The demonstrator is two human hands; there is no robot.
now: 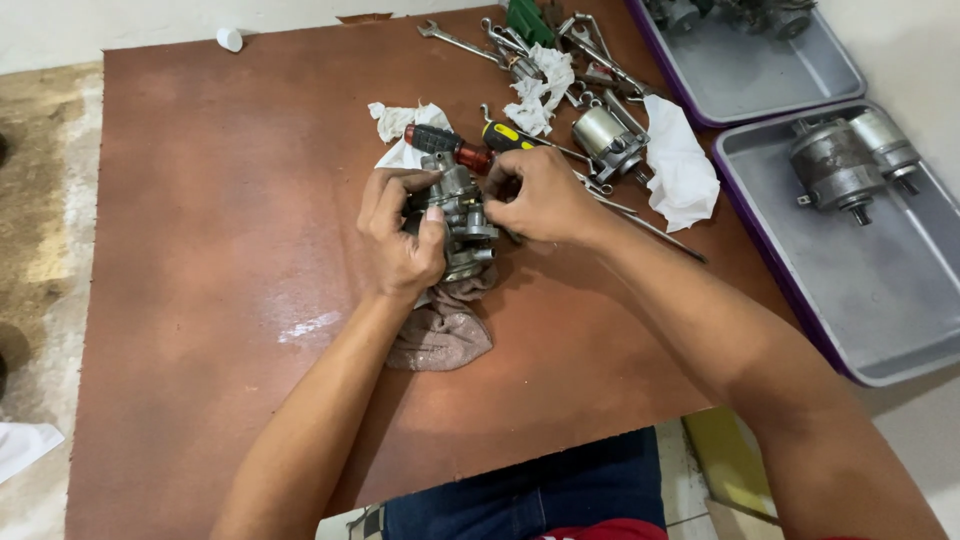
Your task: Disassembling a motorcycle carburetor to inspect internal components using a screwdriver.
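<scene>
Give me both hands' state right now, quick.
Left hand: closed around the metal engine part, holding it above the rag.
Right hand: fingers closed on the same part's right side.

Our hands hide much of the metal part (pixel 462 215): the left hand (pixel 398 235) covers its left side, the right hand (pixel 540 195) its right, and we cannot tell what the right fingertips pinch. The grey rag (pixel 440 330) runs under the left hand. The upper tray (pixel 745 60) and green tool (pixel 527 18) are cut by the top edge, and the heaped wrenches (pixel 590 45) blur together.
</scene>
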